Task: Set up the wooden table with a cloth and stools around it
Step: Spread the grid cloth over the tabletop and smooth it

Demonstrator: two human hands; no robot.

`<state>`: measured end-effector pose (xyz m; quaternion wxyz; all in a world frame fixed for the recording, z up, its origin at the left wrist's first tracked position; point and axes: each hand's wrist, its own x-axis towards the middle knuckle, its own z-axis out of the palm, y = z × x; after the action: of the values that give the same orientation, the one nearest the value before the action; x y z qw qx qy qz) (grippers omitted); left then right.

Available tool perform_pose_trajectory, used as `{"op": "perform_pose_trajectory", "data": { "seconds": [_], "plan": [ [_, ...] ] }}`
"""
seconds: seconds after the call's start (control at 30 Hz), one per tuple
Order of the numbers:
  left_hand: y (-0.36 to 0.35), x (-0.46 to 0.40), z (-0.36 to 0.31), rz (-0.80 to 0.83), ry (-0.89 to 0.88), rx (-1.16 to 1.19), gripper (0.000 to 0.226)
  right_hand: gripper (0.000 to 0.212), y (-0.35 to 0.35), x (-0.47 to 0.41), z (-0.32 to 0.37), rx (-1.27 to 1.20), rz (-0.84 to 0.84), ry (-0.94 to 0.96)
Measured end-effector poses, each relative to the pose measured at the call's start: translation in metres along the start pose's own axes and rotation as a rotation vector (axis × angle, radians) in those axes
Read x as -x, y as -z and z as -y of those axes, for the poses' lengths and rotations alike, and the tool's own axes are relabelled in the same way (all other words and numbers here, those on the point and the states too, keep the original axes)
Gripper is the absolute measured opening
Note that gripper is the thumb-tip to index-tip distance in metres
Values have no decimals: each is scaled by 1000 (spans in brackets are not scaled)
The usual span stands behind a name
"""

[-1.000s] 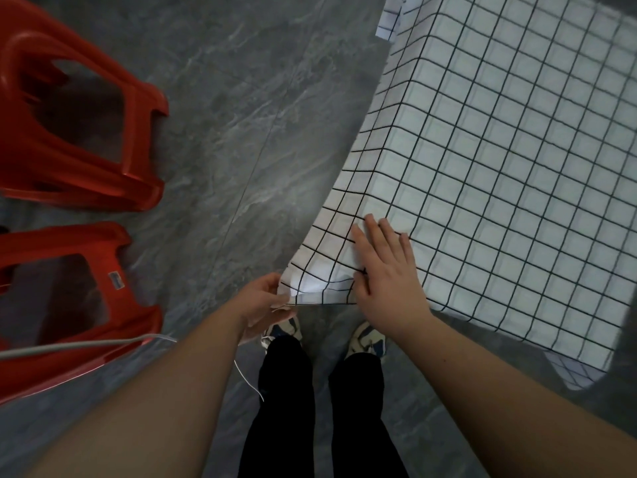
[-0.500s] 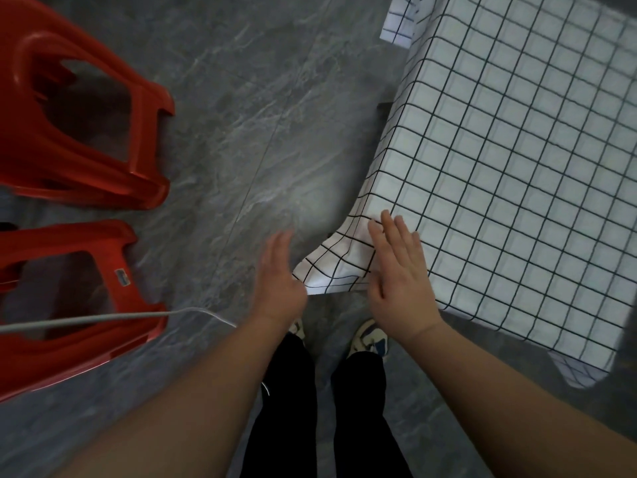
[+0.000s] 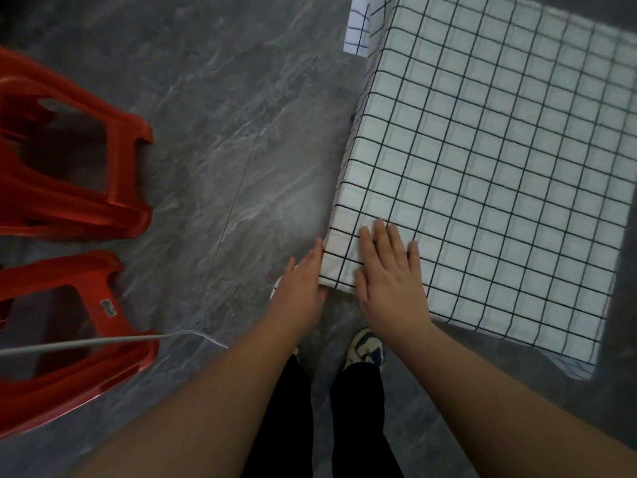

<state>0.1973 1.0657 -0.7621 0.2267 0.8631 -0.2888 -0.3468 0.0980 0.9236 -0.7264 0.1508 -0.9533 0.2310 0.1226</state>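
We see both hands at the near left corner of the cloth-covered counter (image 3: pixel 348 188), neither with a closed grip. The right hand (image 3: pixel 389 284) lies flat on top of the checked cloth (image 3: pixel 499 174), fingers straight and slightly spread, pressing it down at the corner. The left hand (image 3: pixel 303 288) stands edge-on against the cloth's hanging side at that same corner, fingers straight and together, touching the fabric and holding nothing. The cloth, white with a black grid, covers the whole top and drapes over the edges; its long axis runs away from us toward the upper right. The floor (image 3: pixel 224 115) is grey marbled tile. 2 red plastic stools (image 3: pixel 86 188) lie tipped on their sides at the left, well apart from the counter, and a thin white cable (image 3: pixel 103 341) crosses the nearer 1.
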Motion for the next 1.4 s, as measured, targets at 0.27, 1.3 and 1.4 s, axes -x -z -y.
{"op": "perform_pose_trajectory", "data": {
  "seconds": [0.27, 1.3, 1.4],
  "plan": [
    [-6, 1, 0, -16, -11, -17, 83, 62, -3, 0, -6, 41, 40, 33],
    [144, 51, -89, 35, 247, 13, 69, 63, 150, 11, 16, -191, 102, 6],
    [195, 84, -129, -47, 100, -147, 70, 63, 219, 36, 26, -174, 83, 5]
  ]
}}
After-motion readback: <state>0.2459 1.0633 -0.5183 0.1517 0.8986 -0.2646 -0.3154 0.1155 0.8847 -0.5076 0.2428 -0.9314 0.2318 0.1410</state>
